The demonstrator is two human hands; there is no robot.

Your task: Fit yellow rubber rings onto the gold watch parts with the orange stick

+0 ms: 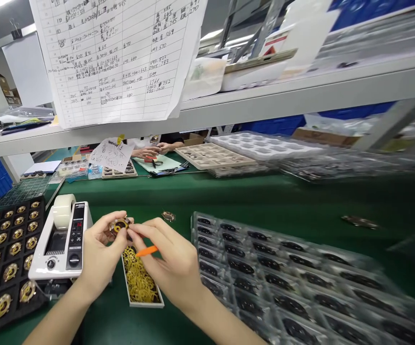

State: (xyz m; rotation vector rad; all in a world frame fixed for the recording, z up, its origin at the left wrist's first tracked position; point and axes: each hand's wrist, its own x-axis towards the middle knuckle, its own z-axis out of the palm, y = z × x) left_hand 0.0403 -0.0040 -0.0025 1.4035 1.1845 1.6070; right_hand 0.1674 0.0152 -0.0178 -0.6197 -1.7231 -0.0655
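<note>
My left hand point(103, 249) holds a small round gold-and-black part point(118, 226) between thumb and fingers. My right hand point(173, 261) pinches at the right side of that part, and an orange-handled tool point(146, 251) sticks out from under its fingers; the tool's tip is hidden. Below the hands lies a white box point(146, 304) filled with thin yellow rings point(141, 280). Another small metallic part point(168, 216) rests on the green table just beyond my right hand.
A white tape dispenser point(62, 239) stands left of my hands, beside a black tray point(15, 206) of gold parts. Clear trays point(265, 282) of black parts spread to the right. A shelf point(229, 112) crosses above; a person's hands point(150, 151) show beyond it.
</note>
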